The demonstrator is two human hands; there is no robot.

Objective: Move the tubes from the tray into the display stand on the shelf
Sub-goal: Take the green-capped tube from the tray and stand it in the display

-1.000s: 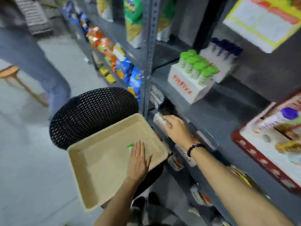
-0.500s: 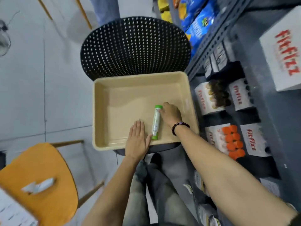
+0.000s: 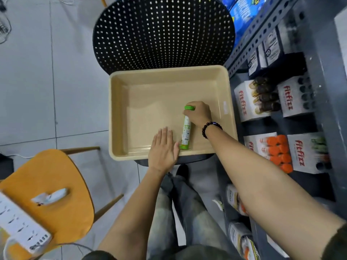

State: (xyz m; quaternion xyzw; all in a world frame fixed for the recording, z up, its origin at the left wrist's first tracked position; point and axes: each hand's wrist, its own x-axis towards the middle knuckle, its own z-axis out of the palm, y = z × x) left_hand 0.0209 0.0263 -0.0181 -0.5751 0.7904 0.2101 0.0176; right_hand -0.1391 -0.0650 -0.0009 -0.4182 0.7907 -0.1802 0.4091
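Tray [image 3: 131, 117] on black chair [image 3: 163, 32], beside the shelf [image 3: 319, 113]. One tube [image 3: 185, 131], green cap, lies near tray's near edge, toward its right side. Right hand [image 3: 200, 113] closed around tube's capped end. Left hand [image 3: 163, 150] open, flat on tray's near rim, just beside the tube.

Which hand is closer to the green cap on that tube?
Right. The right hand grips the white tube just below its green cap; the left hand lies flat by the tube's other end.
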